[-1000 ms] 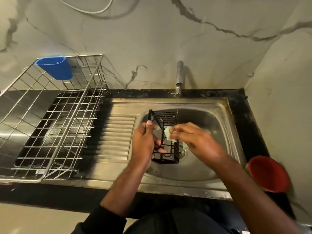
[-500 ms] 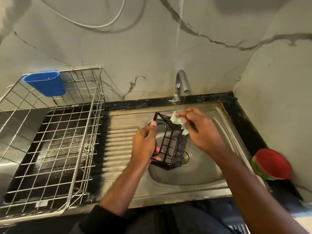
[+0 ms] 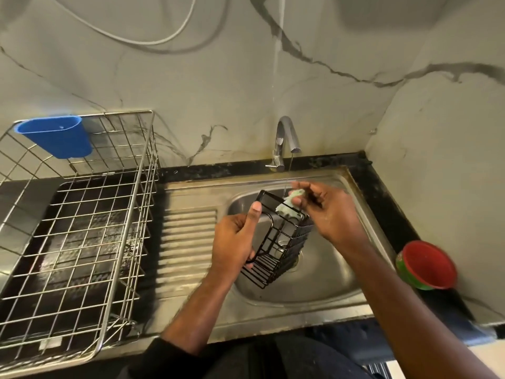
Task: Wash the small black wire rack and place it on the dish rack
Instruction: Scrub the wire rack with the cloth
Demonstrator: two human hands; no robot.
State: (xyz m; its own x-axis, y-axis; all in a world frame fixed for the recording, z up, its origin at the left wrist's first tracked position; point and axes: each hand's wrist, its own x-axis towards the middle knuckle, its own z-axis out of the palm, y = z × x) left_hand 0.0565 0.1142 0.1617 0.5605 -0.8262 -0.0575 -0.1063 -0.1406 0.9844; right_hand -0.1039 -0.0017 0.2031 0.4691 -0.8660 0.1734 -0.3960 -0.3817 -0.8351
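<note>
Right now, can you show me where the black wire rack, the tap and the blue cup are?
black wire rack (image 3: 284, 250): head view, on its side wires.
tap (image 3: 287, 131): head view, on the curved spout.
blue cup (image 3: 56, 138): head view, on its front wall.

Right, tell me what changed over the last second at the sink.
The left hand lifted the black wire rack off the sink floor and tilted it. The right hand slid the pale green sponge from mid-rack to its top edge. Both grips held; the dish rack stayed put.
</note>
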